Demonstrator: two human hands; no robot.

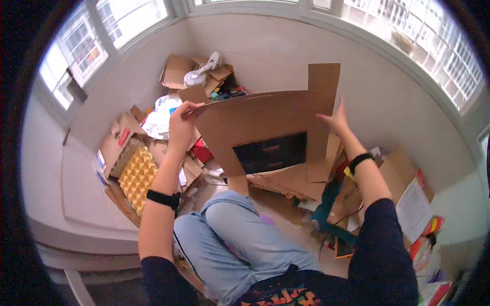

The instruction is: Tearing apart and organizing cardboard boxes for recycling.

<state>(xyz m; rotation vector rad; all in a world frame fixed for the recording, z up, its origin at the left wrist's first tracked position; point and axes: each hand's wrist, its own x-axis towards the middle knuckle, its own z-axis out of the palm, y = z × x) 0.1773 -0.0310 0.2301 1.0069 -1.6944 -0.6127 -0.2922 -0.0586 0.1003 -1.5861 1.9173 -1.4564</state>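
A large brown cardboard sheet point(265, 115) with folding flaps stands upright in front of me, above my knees. It bears a dark rectangular panel point(270, 153) on the side toward me. My left hand point(182, 122) is closed on its upper left corner, fingers curled over the edge. At the right edge, my right hand point(335, 121) has its thumb against the near face and one finger pointing up; its other fingers are mostly hidden. One narrow flap point(324, 76) sticks up at the top right.
Flattened boxes and a yellow egg-crate tray point(138, 176) lie at left. A white fan-like object point(196, 76) rests on cardboard point(178, 69) in the far corner. To the right are a teal object point(326, 206), more cardboard and a white paper sheet point(413, 209). Walls and windows surround me.
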